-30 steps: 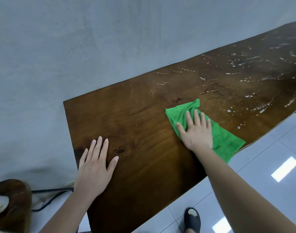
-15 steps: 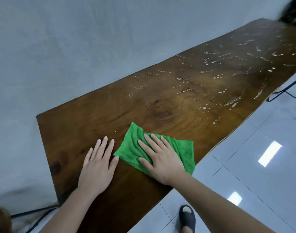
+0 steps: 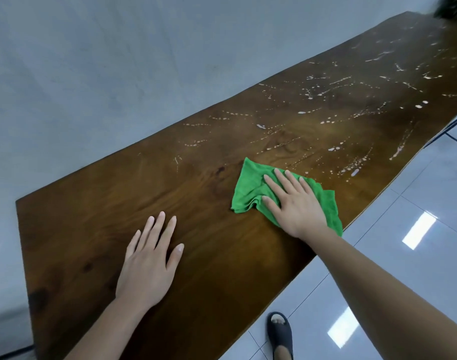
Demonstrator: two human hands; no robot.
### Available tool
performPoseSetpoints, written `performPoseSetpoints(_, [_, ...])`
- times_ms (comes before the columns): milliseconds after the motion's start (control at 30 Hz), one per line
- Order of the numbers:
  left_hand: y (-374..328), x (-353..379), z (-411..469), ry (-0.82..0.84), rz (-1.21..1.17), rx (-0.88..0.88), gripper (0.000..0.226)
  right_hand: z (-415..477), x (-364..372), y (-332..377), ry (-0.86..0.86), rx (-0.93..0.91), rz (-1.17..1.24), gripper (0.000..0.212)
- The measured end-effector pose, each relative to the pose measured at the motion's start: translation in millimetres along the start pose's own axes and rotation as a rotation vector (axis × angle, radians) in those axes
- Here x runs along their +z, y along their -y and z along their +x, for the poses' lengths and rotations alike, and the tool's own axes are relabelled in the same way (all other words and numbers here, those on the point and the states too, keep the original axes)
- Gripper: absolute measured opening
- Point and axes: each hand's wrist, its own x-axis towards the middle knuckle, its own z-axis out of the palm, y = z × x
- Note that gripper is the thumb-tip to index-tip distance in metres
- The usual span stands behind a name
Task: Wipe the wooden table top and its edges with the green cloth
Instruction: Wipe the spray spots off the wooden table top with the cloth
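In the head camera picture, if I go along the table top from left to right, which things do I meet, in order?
left hand lying flat on the wooden table top → green cloth → right hand pressing on the cloth → white droplets and streaks on the unwiped part
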Motion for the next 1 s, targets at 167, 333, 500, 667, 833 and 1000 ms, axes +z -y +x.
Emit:
performPoseSetpoints(167, [-17.1,2.8,21.6,0.002,0.02,-0.04,0.075,56.1,-14.6,-49.7,0.007,0.039,-0.007,0.081])
performPoseSetpoints(333, [-23.9,3.3,30.1,0.007,0.019,-0.086,0.069,116.1,-27.4,-88.6,0.021,0.06,-0.024,0.082])
performPoseSetpoints(500, [-29.0,-3.8,29.8,0.032,0.017,-0.118,0.07,159.0,-27.1,-86.7,0.048,0.058,-0.058,0.083])
performPoseSetpoints(667, [-34.9,-13.8,30.2,0.056,-0.037,-0.167,0.072,159.3,-16.6,-45.7,0.069,-0.037,-0.036,0.088])
performPoseSetpoints(833, [-37.0,-14.5,30.1,0.042,-0.072,-0.221,0.074,141.0,1.5,49.7,0.124,-0.264,-0.016,0.086])
performPoseSetpoints(1000, [-36.0,-10.9,29.9,0.017,-0.058,-0.262,0.074,128.2,21.4,150.3,0.194,-0.506,-0.023,0.08])
